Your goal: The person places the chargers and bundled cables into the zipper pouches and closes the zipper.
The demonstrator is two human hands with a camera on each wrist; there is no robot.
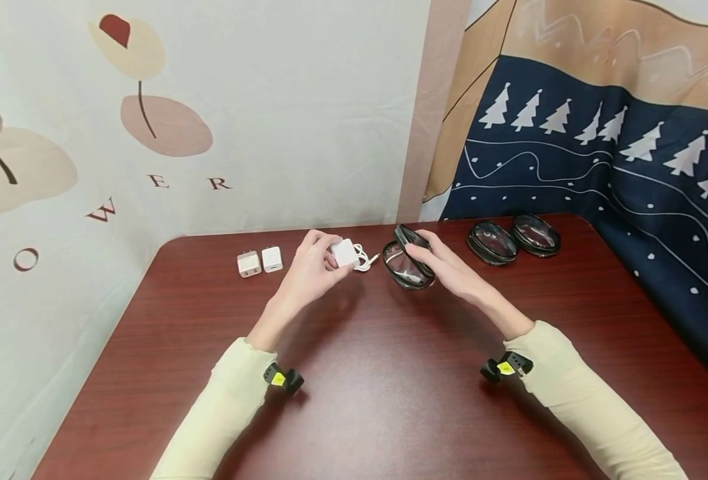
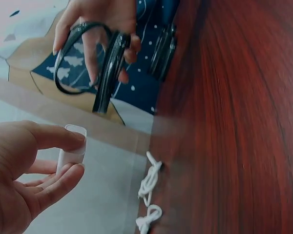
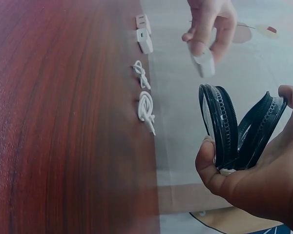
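Note:
My left hand (image 1: 309,268) pinches a white charger plug (image 1: 345,253) between thumb and fingers, above the table. To its right, my right hand (image 1: 453,268) holds a round clear zip pouch (image 1: 403,265) with black trim. The pouch gapes, its lid tilted up, as the right wrist view shows; the charger is apart from it. White cables lie on the table near the left hand: one coiled cable (image 3: 145,107) and a second bundled cable (image 3: 139,74) behind it. What lies inside the pouch is hard to make out.
Left of the left hand stand two more charger plugs, a beige one (image 1: 249,264) and a white one (image 1: 272,259). Two round black-trimmed pouches (image 1: 492,243) (image 1: 536,235) lie at the back right of the dark red table (image 1: 390,387). Printed cloth hangs behind.

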